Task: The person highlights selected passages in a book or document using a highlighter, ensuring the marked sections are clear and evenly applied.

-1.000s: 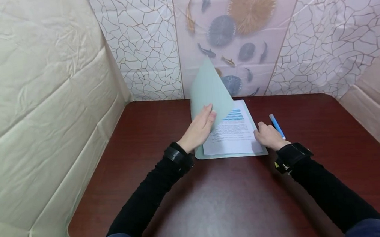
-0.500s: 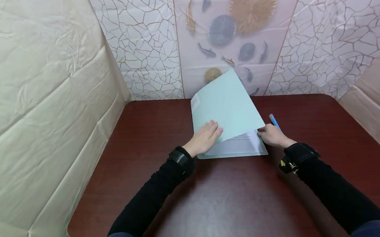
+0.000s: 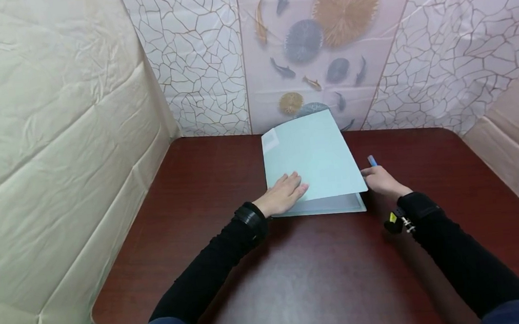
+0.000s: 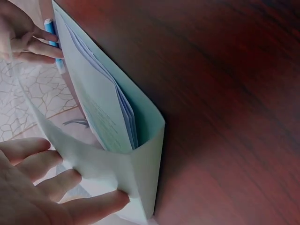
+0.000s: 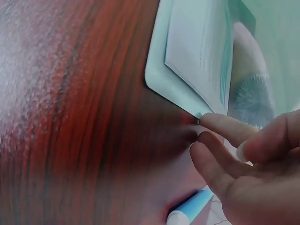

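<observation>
A pale green folder (image 3: 311,152) lies on the table, its cover slanting over a stack of printed papers (image 4: 96,89). With fingers extended, my left hand (image 3: 284,195) presses on the cover near its lower left, by the fold. My right hand (image 3: 385,183) is at the folder's right side; in the right wrist view a fingertip touches the edge of the back cover and the thumb stands apart. Just past the right hand lies a blue marker (image 3: 372,161), partly hidden behind it in the head view. The near edge of the folder still gapes.
The dark red-brown table (image 3: 232,277) extends around the folder on every side. A patterned backdrop (image 3: 195,59) hangs behind its far edge, and a cream padded sheet (image 3: 54,149) rises along the left.
The folder's cover has swung from nearly upright down to the right over the papers. My left hand moved slightly right and nearer with it. My right hand shifted a little right.
</observation>
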Motion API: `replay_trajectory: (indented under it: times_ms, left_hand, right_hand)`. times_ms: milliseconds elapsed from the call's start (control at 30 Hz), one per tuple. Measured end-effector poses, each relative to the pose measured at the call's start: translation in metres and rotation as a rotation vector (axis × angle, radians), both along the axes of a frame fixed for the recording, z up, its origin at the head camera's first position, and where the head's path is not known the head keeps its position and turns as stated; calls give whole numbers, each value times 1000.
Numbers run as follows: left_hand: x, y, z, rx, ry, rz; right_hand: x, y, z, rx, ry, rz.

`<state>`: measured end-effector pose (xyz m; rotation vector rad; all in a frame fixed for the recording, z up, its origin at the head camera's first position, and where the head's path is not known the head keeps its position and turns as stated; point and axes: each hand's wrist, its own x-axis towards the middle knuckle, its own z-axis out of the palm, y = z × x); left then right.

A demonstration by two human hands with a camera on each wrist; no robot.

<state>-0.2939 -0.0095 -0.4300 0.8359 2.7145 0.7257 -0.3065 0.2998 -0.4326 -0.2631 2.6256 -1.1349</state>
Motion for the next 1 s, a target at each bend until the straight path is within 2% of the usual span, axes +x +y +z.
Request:
replay_trajectory:
  times_ms: [133,267,567,1000]
  left_hand:
    - [-1,0,-3,-20,-12,-3]
    - [-1,0,-5,-50,-27,-9]
    - [1,1,-4,-90,-30,-16]
    - [7,3,-5,-148,-40,-4]
  right_hand:
    - [-4,2,0,-113,-115,-82]
    - [-4,0,0,-148,-127,-108]
    - [-2,-6,-1,26,25,-113]
    - [-4,-5,-3,61,29,-86]
